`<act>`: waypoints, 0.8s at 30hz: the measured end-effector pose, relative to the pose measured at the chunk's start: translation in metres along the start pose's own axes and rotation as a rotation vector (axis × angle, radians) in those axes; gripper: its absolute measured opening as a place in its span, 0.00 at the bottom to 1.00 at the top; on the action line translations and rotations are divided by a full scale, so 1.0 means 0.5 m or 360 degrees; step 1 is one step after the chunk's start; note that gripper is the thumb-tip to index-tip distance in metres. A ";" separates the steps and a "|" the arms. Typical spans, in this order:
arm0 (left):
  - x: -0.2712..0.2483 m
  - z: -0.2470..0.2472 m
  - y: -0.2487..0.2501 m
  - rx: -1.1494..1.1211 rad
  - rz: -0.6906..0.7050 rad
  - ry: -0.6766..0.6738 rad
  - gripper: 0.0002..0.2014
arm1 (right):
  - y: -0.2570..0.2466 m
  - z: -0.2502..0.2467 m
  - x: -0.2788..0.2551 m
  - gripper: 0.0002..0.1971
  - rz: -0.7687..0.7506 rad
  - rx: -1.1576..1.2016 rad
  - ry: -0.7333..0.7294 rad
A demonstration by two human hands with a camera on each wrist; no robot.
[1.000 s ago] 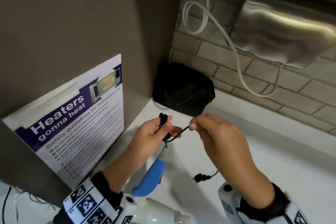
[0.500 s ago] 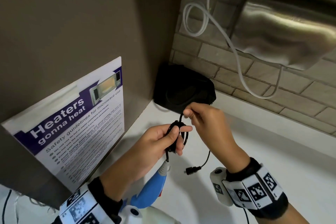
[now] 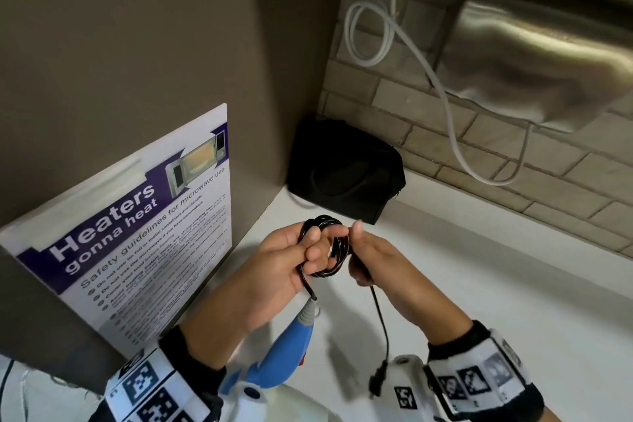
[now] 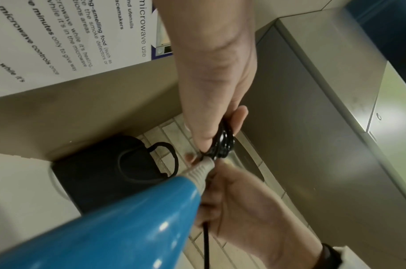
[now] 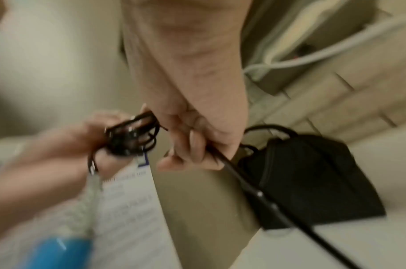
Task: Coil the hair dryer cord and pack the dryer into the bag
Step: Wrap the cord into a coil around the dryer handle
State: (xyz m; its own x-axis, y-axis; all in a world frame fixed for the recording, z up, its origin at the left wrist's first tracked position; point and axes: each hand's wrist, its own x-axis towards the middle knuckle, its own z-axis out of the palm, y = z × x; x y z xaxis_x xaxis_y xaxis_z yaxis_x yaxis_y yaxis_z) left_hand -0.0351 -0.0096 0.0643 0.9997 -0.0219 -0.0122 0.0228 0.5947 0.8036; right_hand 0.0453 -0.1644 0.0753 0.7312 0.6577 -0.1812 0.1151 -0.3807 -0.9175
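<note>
Another loop added since half-second ago: left hand (image 3: 291, 257) fingers grip coil (image 3: 327, 245); right hand (image 3: 371, 259) pinches short cord tail (image 3: 380, 319). Coiling nearly done; bag (image 3: 342, 171) waits.

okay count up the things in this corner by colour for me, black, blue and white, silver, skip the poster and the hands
Black: 2, the coiled cord and the bag
Blue and white: 1, the hair dryer
White: 1, the wall cable
Silver: 1, the wall-mounted hand dryer
Total: 5

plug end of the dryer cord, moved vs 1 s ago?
Yes. The plug now hangs under the right hand, nearer the camera and farther from the black bag, which stays in its corner.
</note>
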 end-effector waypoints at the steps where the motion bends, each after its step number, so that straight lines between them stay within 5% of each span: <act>1: 0.002 -0.002 -0.001 0.0035 -0.0013 -0.0010 0.14 | -0.007 -0.006 -0.004 0.24 -0.0009 0.0214 -0.0080; 5: 0.007 -0.010 -0.006 0.0143 -0.0066 -0.0055 0.14 | -0.028 -0.014 -0.005 0.18 -0.0159 0.0321 -0.0226; 10: 0.001 -0.012 -0.005 0.0029 -0.0134 -0.0103 0.09 | -0.026 -0.019 -0.001 0.18 -0.0059 0.0262 -0.0147; 17: 0.000 -0.002 -0.009 -0.0214 -0.0090 -0.0049 0.07 | -0.023 -0.003 0.006 0.15 0.0030 0.0639 -0.0130; 24: 0.015 -0.009 0.002 -0.0440 0.0115 0.0414 0.13 | 0.069 0.036 -0.003 0.15 -0.0219 -0.0509 0.0122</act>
State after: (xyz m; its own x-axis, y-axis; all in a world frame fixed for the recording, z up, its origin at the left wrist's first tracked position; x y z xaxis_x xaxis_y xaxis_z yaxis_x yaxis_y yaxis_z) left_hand -0.0278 -0.0058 0.0624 0.9673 0.2113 -0.1405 -0.0812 0.7825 0.6173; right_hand 0.0362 -0.1667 0.0377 0.7411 0.6709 -0.0253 0.4119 -0.4841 -0.7720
